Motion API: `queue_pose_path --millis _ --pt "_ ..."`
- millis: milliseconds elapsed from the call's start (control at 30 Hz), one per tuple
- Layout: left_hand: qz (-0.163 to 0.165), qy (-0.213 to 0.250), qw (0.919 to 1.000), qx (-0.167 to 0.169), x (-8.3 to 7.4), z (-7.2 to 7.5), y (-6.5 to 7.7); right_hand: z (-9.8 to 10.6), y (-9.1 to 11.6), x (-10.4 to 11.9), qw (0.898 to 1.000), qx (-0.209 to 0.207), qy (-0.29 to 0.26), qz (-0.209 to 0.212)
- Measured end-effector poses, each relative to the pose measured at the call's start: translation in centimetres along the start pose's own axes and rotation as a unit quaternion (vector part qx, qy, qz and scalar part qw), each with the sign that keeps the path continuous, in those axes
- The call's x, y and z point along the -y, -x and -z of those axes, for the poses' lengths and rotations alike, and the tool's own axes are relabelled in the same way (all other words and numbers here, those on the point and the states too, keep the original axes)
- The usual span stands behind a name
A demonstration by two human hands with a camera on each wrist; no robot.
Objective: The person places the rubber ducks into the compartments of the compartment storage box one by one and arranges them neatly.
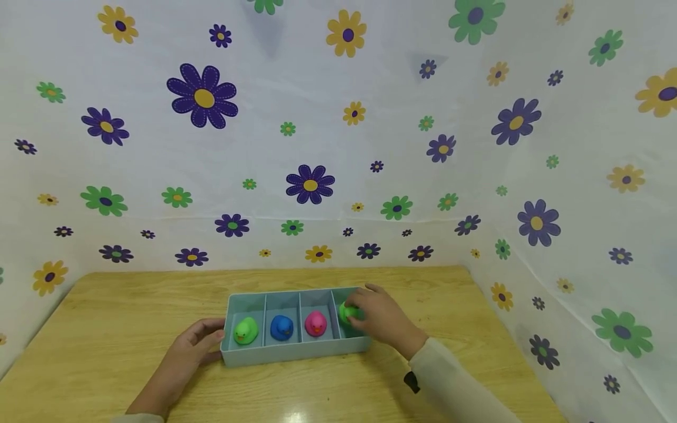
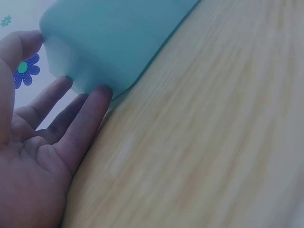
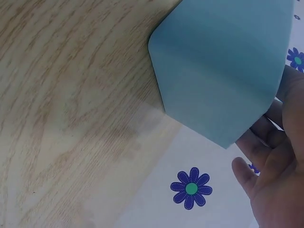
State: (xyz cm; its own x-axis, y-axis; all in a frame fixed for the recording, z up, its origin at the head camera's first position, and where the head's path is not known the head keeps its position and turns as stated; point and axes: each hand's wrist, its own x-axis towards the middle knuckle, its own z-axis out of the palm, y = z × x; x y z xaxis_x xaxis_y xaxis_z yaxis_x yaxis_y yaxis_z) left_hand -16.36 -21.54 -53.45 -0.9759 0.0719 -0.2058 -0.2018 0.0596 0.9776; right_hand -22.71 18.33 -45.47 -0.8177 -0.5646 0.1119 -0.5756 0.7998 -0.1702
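Note:
A blue-grey box (image 1: 296, 352) with several compartments in a row sits on the table. From left to right it holds a green rubber duck (image 1: 245, 332), a blue rubber duck (image 1: 282, 328), a pink rubber duck (image 1: 315, 324) and a second green duck (image 1: 345, 314). My right hand (image 1: 385, 318) reaches over the right end and holds that last duck between thumb and fingers, partly covering it. At the opposite end, my left hand (image 1: 191, 348) touches the box's short wall. The left wrist view shows its fingertips (image 2: 102, 91) against this wall, fingers nearly straight.
The wooden table (image 1: 143, 305) extends around the box on all sides. White cloth (image 1: 338, 141) printed with flowers hangs behind the table and along its right side. A small black object (image 1: 411, 382) shows at the right sleeve.

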Motion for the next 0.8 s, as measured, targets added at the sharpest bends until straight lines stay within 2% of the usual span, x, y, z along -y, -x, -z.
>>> queue_pose_path --millis 333,567,800 --pt "0.009 -0.006 0.9999 -0.003 0.0 -0.09 -0.05 -0.46 -0.17 0.29 0.999 0.01 0.052 0.003" --pt "0.005 -0.009 0.9999 -0.001 -0.01 -0.13 -0.02 -0.05 -0.49 0.71 0.995 0.037 0.094 -0.002" --pt "0.0 -0.016 0.9999 0.006 -0.02 -0.15 -0.04 -0.07 -0.6 0.68 0.994 0.048 0.098 -0.006"
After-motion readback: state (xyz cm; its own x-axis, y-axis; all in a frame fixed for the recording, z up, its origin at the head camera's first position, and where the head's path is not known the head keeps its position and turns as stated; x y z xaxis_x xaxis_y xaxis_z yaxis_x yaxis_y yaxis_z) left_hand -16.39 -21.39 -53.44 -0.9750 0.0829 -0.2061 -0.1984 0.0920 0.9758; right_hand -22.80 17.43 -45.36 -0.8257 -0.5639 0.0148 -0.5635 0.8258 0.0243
